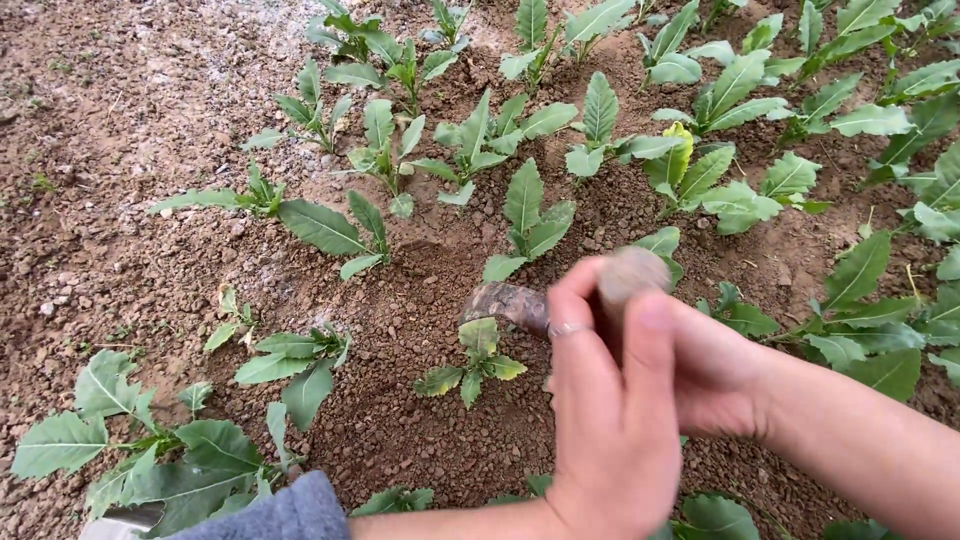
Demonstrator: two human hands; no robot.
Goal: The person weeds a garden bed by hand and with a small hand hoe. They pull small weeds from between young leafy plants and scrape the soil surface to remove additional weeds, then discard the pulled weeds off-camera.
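Both hands grip a short hoe [510, 305] over a bed of seedlings. The left hand [610, 400], with a ring on one finger, is wrapped tightly round the handle [630, 272]; the right hand [715, 370] closes on it just behind, on the right. The handle's pale round end sticks out above the fingers. The hoe's long axis runs roughly left to right, and its rusty blade points left, its tip at the soil [400, 400] just beyond a small seedling [475, 362]. No containers are in view. Larger plants [720, 100] stand far right.
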